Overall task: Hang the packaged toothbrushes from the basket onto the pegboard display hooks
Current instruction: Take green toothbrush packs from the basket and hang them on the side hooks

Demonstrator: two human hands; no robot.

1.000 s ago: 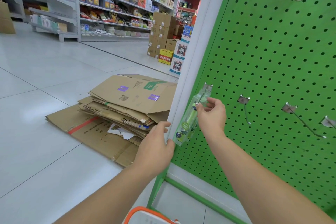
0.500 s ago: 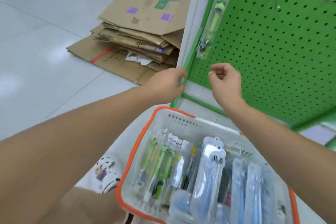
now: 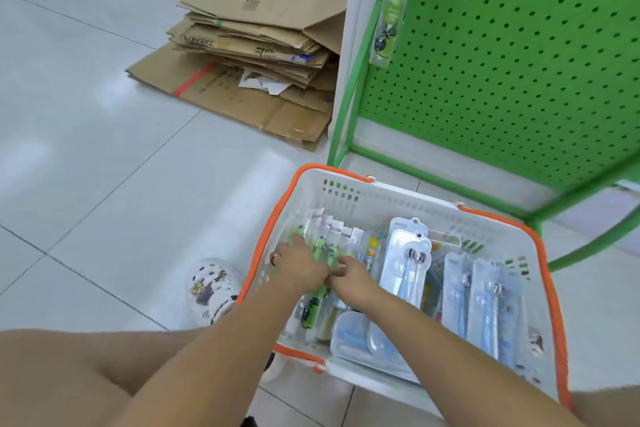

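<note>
Pale glossy floor tiles (image 3: 104,156) are filling most of the view, with a stack of flattened cardboard boxes (image 3: 256,45) lying against the white end post of the display. Beside it the green pegboard (image 3: 502,45) is rising on its green frame, and 1 packaged green toothbrush (image 3: 391,7) is already hanging near its left edge; its hook is out of view above the top of the picture. Below the board, the white basket with the orange rim (image 3: 346,198) is sitting on the floor close to a patterned shoe (image 3: 211,284), and it is holding many more packs: green ones (image 3: 323,250) at the left, pale blue ones (image 3: 485,302) to the right, with a tall clear blister pack (image 3: 405,260) between them.

Both hands are reaching into the left part of the basket. The left hand (image 3: 298,265) is lying over the green packs with fingers bent down among them, and the right hand (image 3: 349,276) is meeting it with fingertips curled at the same spot. Whether either is actually gripping a pack I cannot tell, since the fingers are hiding the contact.

The step in hand looks like picking the next green pack. The next move is likely calling for separating 1 pack from its neighbours, lifting it clear, finding its hang hole and threading that onto a free hook on the board.
</note>
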